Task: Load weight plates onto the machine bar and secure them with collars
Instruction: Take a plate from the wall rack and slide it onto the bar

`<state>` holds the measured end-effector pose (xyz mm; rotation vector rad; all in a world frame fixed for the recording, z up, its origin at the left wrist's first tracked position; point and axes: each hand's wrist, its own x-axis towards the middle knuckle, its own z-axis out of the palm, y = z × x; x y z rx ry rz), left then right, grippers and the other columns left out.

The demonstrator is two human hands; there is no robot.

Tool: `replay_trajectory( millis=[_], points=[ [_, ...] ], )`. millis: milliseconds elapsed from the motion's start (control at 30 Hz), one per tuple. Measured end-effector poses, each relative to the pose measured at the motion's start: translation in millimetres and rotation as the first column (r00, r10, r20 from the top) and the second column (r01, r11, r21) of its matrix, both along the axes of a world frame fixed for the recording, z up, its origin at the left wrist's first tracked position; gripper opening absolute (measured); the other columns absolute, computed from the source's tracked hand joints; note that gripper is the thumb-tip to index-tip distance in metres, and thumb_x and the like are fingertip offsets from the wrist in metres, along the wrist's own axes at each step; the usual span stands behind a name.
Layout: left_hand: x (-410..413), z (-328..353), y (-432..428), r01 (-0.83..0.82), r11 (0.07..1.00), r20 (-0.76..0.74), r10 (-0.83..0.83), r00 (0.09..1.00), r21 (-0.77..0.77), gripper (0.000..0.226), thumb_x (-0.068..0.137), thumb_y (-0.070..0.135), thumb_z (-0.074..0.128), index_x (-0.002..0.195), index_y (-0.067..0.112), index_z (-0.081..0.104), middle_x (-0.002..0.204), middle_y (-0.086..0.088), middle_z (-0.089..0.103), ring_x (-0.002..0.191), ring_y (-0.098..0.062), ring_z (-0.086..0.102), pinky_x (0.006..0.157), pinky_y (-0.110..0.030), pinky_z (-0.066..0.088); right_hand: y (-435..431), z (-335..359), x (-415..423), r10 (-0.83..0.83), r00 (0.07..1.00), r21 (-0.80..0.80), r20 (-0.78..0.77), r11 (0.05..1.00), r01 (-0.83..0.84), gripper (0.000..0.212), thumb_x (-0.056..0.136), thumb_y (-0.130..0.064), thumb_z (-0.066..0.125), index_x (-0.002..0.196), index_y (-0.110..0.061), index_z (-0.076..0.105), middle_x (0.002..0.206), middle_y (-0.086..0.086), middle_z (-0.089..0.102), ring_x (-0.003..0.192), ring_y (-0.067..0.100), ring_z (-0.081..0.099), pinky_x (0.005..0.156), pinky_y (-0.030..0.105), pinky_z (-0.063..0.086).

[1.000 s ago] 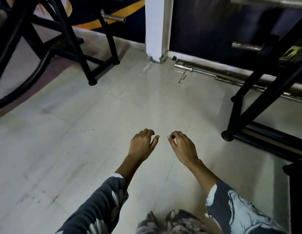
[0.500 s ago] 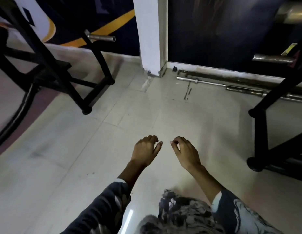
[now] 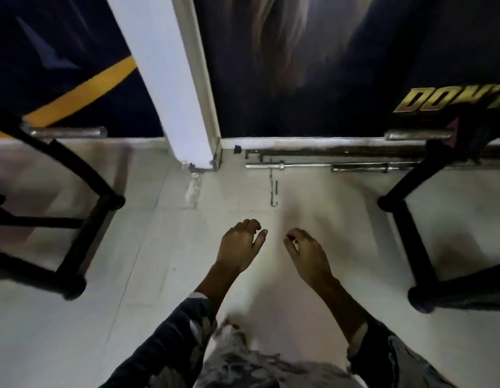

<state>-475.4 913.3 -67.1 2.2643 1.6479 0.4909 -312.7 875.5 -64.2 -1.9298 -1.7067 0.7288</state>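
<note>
Behind the left hand (image 3: 239,249), the left sleeve (image 3: 170,345) is dark with pale flower-like prints; behind the right hand (image 3: 307,254), the right sleeve (image 3: 397,359) is dark with a pale cuff and pattern.

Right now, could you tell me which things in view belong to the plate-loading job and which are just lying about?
Job: left hand, right hand, both empty; left chrome bar end; right chrome bar end.
Lying about: loose bars on the floor; white pillar; wall poster. No plates or collars in view.

Black machine frame (image 3: 114,201), white pillar (image 3: 170,79), yellow-striped navy wall (image 3: 75,37), pale grey floor (image 3: 131,303), dark floral sleeve (image 3: 164,348)
</note>
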Motion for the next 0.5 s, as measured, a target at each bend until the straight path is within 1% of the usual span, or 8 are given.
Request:
replay_trajectory(
  millis=[67, 167, 233, 333, 367, 433, 500],
  points=[
    [2.7, 1.8, 56.9, 0.081, 0.997, 0.021, -0.081, 0.997, 0.003, 0.03, 0.097, 0.036, 0.044, 0.102, 0.011, 0.059, 0.097, -0.009, 0.066, 0.089, -0.026, 0.061, 0.072, -0.033, 0.047, 41.6, 1.9, -1.2, -0.083, 0.997, -0.021, 0.007, 0.996, 0.083, 0.026, 0.097, -0.027, 0.044, 0.105, -0.007, 0.058, 0.106, 0.012, 0.064, 0.096, 0.028, 0.06, 0.078, 0.03, 0.043],
    [23.4, 2.3, 132.4, 0.198, 0.98, 0.112, -0.199, 0.974, 0.018, 0.026, 0.095, 0.031, 0.049, 0.098, 0.008, 0.062, 0.091, -0.01, 0.067, 0.083, -0.025, 0.061, 0.068, -0.029, 0.043, 93.7, 4.4, 9.1, -0.231, 0.973, -0.034, -0.001, 0.972, 0.231, 0.027, 0.096, -0.029, 0.046, 0.106, -0.007, 0.058, 0.109, 0.012, 0.063, 0.098, 0.028, 0.059, 0.08, 0.03, 0.043],
    [50.0, -0.1, 178.9, 0.32, 0.947, 0.144, -0.322, 0.936, 0.035, 0.023, 0.093, 0.026, 0.054, 0.097, 0.004, 0.063, 0.089, -0.012, 0.067, 0.081, -0.025, 0.063, 0.068, -0.027, 0.046, 127.6, 2.0, 28.1, -0.353, 0.935, -0.026, -0.017, 0.935, 0.353, 0.027, 0.096, -0.03, 0.047, 0.105, -0.008, 0.059, 0.11, 0.011, 0.063, 0.098, 0.028, 0.06, 0.08, 0.031, 0.045],
    [94.3, -7.9, 246.1, 0.457, 0.887, 0.147, -0.461, 0.875, 0.058, 0.02, 0.092, 0.021, 0.058, 0.097, 0.002, 0.063, 0.089, -0.014, 0.067, 0.08, -0.026, 0.064, 0.068, -0.034, 0.054, 175.4, -5.4, 65.2, -0.502, 0.864, -0.003, -0.039, 0.864, 0.503, 0.026, 0.096, -0.031, 0.046, 0.104, -0.01, 0.059, 0.111, 0.01, 0.064, 0.099, 0.028, 0.061, 0.081, 0.033, 0.046],
    [111.3, -9.9, 269.0, 0.491, 0.869, 0.142, -0.493, 0.858, 0.051, 0.021, 0.092, 0.021, 0.058, 0.098, 0.002, 0.063, 0.091, -0.014, 0.068, 0.082, -0.025, 0.064, 0.068, -0.034, 0.054, 192.8, -9.7, 79.9, -0.533, 0.845, -0.002, -0.038, 0.846, 0.534, 0.026, 0.096, -0.032, 0.045, 0.104, -0.011, 0.058, 0.112, 0.009, 0.063, 0.1, 0.027, 0.061, 0.081, 0.032, 0.045],
    [146.5, -14.4, 312.7, 0.537, 0.842, 0.147, -0.538, 0.83, 0.051, 0.023, 0.092, 0.022, 0.057, 0.1, 0.001, 0.063, 0.093, -0.014, 0.068, 0.083, -0.024, 0.065, 0.069, -0.029, 0.052, 228.7, -14.8, 111.3, -0.583, 0.812, -0.023, -0.044, 0.813, 0.582, 0.027, 0.096, -0.035, 0.044, 0.103, -0.013, 0.058, 0.114, 0.007, 0.063, 0.101, 0.025, 0.061, 0.08, 0.031, 0.044],
    [179.8, -15.2, 345.4, 0.596, 0.803, 0.142, -0.593, 0.792, 0.028, 0.025, 0.093, 0.025, 0.056, 0.102, 0.002, 0.062, 0.096, -0.013, 0.067, 0.086, -0.023, 0.064, 0.071, -0.029, 0.053, 256.7, -15.1, 138.8, -0.65, 0.757, -0.041, -0.063, 0.76, 0.649, 0.027, 0.096, -0.036, 0.044, 0.101, -0.014, 0.058, 0.113, 0.006, 0.064, 0.1, 0.024, 0.061, 0.078, 0.03, 0.043]
  ],
)
